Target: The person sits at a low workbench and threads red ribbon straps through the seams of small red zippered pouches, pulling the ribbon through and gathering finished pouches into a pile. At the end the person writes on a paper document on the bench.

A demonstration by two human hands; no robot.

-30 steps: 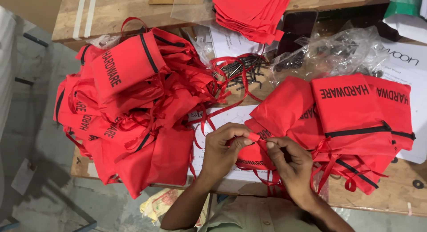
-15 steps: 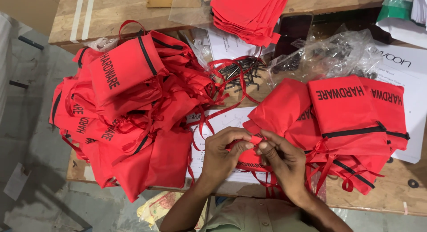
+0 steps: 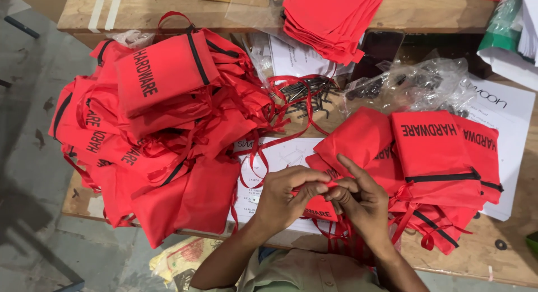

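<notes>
Keep your left hand [image 3: 286, 194] and right hand [image 3: 358, 199] pinched tight on the red bag [image 3: 320, 205], probably on its ribbon, and pull evenly.

A wooden worktop [image 3: 168, 6] carries a heap of red drawstring bags [image 3: 151, 135] at left. A stack of flat red cloth [image 3: 330, 17] lies at the far edge. Metal keys [image 3: 305, 96] and clear plastic bags [image 3: 414, 84] lie between, near white paper sheets [image 3: 504, 118].

Hands [image 3: 328, 194] closer together (fingertips touching)
</notes>
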